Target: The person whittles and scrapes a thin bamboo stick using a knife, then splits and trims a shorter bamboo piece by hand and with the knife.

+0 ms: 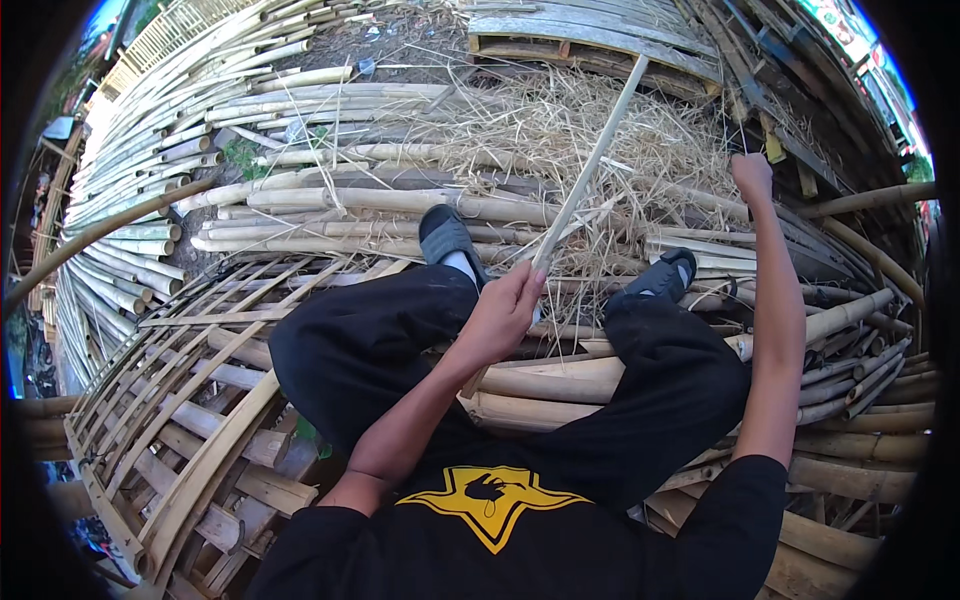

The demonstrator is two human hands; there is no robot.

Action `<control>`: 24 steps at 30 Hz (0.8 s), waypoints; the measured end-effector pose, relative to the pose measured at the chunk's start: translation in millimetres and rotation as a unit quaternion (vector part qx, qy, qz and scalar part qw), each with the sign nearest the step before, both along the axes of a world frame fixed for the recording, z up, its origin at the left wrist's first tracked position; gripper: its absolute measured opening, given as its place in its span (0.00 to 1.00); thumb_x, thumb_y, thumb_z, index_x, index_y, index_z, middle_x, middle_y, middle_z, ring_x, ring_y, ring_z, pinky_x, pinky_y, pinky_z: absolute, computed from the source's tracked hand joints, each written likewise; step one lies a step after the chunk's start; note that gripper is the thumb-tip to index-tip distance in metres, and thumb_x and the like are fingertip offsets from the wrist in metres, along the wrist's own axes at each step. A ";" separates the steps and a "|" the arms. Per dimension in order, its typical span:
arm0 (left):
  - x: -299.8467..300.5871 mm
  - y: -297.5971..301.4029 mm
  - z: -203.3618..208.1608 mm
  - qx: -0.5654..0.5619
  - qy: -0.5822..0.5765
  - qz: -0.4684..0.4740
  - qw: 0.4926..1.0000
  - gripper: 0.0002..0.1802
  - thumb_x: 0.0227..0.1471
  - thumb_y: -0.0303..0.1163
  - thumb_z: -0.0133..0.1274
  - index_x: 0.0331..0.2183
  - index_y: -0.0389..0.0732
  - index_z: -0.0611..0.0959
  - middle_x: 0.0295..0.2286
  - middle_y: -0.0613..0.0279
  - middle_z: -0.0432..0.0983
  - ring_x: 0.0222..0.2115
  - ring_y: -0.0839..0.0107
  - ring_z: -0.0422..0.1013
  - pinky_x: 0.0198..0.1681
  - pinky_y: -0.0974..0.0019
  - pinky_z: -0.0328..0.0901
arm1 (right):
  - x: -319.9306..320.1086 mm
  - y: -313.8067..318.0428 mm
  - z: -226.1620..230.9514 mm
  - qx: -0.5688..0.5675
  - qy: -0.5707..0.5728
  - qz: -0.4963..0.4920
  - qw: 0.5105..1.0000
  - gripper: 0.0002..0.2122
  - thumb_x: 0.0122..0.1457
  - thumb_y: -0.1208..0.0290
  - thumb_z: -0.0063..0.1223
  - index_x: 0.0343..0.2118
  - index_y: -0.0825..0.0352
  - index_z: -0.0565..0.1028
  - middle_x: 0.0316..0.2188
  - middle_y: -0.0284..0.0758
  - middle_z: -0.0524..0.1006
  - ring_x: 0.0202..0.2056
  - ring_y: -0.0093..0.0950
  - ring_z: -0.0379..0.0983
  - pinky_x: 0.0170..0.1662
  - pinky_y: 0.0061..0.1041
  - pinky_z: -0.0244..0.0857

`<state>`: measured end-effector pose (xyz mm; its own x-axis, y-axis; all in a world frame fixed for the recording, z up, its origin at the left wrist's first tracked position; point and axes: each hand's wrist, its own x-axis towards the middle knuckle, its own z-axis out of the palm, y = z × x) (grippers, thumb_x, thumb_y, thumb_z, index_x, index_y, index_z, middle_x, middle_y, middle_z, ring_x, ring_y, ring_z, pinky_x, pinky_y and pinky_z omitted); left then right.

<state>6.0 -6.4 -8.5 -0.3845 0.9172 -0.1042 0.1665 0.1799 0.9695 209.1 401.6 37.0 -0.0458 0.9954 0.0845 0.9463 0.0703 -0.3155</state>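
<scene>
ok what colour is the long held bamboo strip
The long bamboo strip is pale beige, head view.

A long, slim, pale strip (590, 165), seemingly bamboo, is held near its lower end in the left hand (505, 312). Straight and unbent, it slants away and to the right, across the view of the dry, straw-coloured shavings (510, 130).

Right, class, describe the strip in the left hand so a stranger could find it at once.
Find the wooden pallet at the top of the view, then the heap of shavings below it. From the left hand, a long pale strip slants up and right across that heap. Unlike the thin, tangled shavings, it is straight, broader and held in a grip.
</scene>
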 end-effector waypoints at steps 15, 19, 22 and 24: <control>0.0 11.7 -5.5 -0.031 -0.344 -0.092 0.934 0.15 0.64 0.42 0.36 0.39 0.40 0.70 0.20 0.70 0.65 0.11 0.83 0.58 0.12 0.75 0.58 | -117.8 -182.7 7.6 -0.395 0.406 0.249 0.785 0.15 0.59 0.58 0.54 0.25 0.65 0.68 0.09 0.19 0.55 0.09 0.12 0.47 0.12 0.18 0.41; -4.0 17.2 -20.3 0.038 -0.406 -0.064 0.911 0.14 0.65 0.40 0.35 0.38 0.39 0.70 0.15 0.75 0.56 0.08 0.87 0.50 0.08 0.80 0.47 | -127.0 -209.7 16.1 -0.419 0.366 0.226 0.800 0.16 0.60 0.57 0.53 0.26 0.65 0.67 0.10 0.20 0.56 0.10 0.12 0.48 0.13 0.18 0.43; -13.7 20.7 -35.3 0.023 -0.288 0.064 0.955 0.13 0.64 0.38 0.37 0.38 0.39 0.71 0.14 0.77 0.54 0.10 0.87 0.48 0.10 0.79 0.44 | -115.7 -202.4 8.4 -0.283 0.045 0.369 0.884 0.21 0.61 0.52 0.47 0.29 0.71 0.71 0.13 0.34 0.67 0.16 0.29 0.66 0.22 0.31 0.59; -20.1 26.6 -55.0 0.038 -0.231 0.063 0.970 0.13 0.64 0.38 0.38 0.39 0.39 0.71 0.14 0.77 0.54 0.11 0.87 0.49 0.12 0.79 0.45 | -108.1 -214.5 1.2 -0.220 0.034 0.446 0.867 0.20 0.62 0.54 0.46 0.29 0.71 0.70 0.14 0.40 0.68 0.18 0.37 0.67 0.25 0.35 0.59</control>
